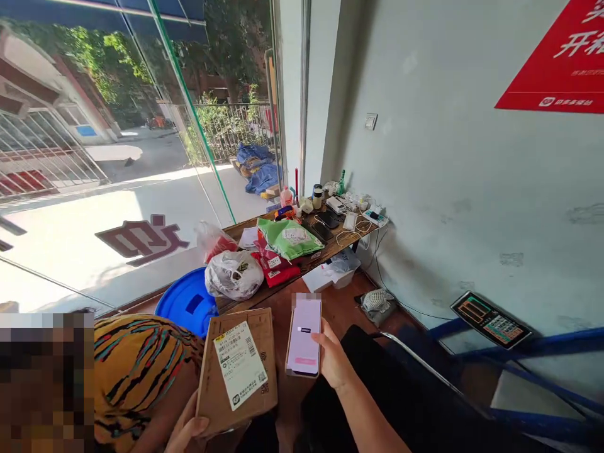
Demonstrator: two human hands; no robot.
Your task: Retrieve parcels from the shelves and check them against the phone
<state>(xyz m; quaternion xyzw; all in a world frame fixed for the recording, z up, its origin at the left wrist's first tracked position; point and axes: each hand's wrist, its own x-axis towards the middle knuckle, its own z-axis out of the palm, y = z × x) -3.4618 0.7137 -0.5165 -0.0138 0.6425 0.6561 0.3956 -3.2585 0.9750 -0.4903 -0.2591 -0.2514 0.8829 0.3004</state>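
My left hand (185, 429) grips the lower left corner of a brown cardboard box (270, 327), its thumb on the front. A white shipping label (240, 365) with barcodes is stuck on the side facing me. To the right of the box, my right hand (334, 358) is closed around a smartphone (304, 340), held upright. The lit screen is pale lilac, with a small dark bar in the middle and a pink button near the bottom; its text is too small to read. A narrow gap separates phone and box.
A wooden table (346, 239) ahead carries a green parcel bag (290, 238), red parcels (278, 275), a white plastic bag (234, 275), phones and cables. Beside it stands a blue bin (182, 299). Someone in a patterned top (146, 358) is close at left; a scale display (491, 319) stands right.
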